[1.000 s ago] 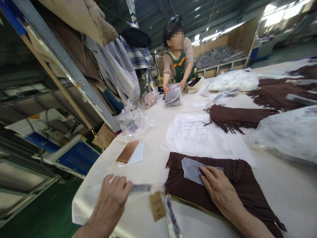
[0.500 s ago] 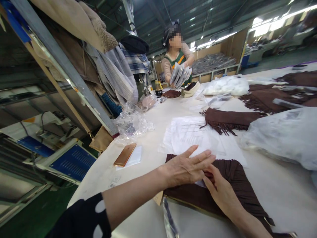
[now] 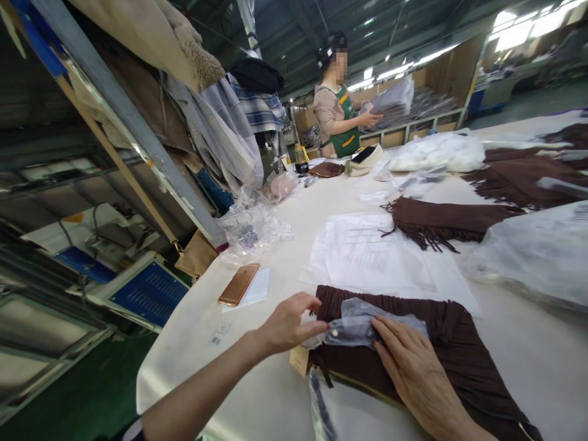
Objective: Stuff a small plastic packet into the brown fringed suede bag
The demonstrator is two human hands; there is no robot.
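A dark brown gathered-fabric bag with a gold-coloured zip edge lies flat before me. On top of it rests a crinkled, translucent plastic wrapping; what it covers is unclear. My right hand lies flat over the wrapping's right part, fingers stretched out. At the wrapping's left end is my left hand, thumb and forefinger curved apart, the thumb close to or touching the plastic. Its other fingers are partly hidden. A tan paper tag hangs at the bag's left corner, beside a brown zip pull.
An orange-gold phone lies on white paper at left. Crumpled clear plastic is behind it. Printed sheets lie beyond the bag, with brown fringed pieces and a stuffed plastic bag at right. A co-worker stands across the table.
My hands have parted: the left moved left to the wrapping's end, the right flattened onto it, exposing the wrapping. The co-worker has turned right, holding a stack of plastic-wrapped items.
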